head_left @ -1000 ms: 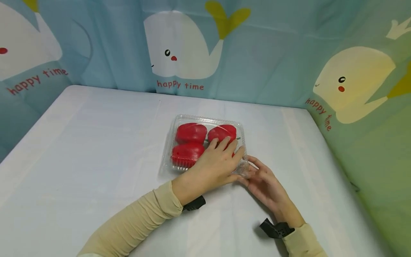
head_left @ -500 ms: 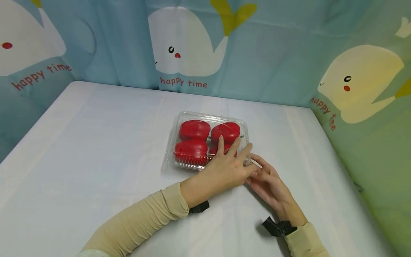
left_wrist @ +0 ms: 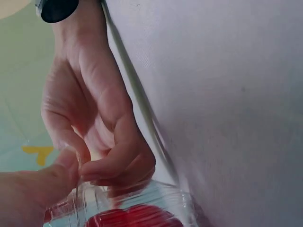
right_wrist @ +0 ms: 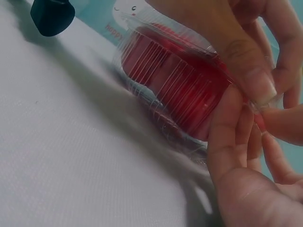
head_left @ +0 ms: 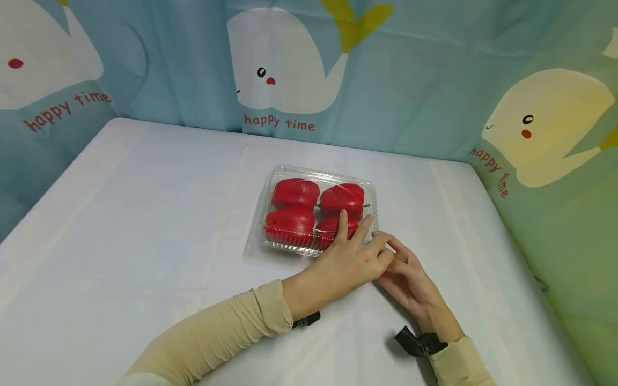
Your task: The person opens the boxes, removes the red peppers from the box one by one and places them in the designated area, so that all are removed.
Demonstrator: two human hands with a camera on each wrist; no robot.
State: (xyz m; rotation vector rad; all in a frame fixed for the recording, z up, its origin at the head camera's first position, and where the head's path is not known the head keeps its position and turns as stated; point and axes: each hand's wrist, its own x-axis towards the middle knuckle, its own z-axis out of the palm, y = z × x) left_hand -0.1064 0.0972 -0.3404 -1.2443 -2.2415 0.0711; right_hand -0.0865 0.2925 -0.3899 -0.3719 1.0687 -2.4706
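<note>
A clear plastic clamshell box [head_left: 257,234] holds several red peppers [head_left: 295,193], two with thin green stems, seen through its lid in the head view. My left hand [head_left: 344,266] lies over the box's front right corner, two fingers spread on the lid. Its thumb [left_wrist: 64,165] pinches at the box's edge in the left wrist view. From the right, my right hand [head_left: 409,280] grips that same corner, its fingers [right_wrist: 225,127] curled against the ribbed side. Thumbs and fingertips of both hands meet there and hide the corner itself.
The box stands on a white-covered table [head_left: 159,230]. Behind and to the right hangs a blue-green curtain [head_left: 425,107] printed with whales and "happy time". Black wrist cameras [head_left: 420,343] sit at both wrists.
My left hand has slid right and toward me along the lid to the front right corner, uncovering more peppers. My right hand stays at that corner. The view has shifted slightly.
</note>
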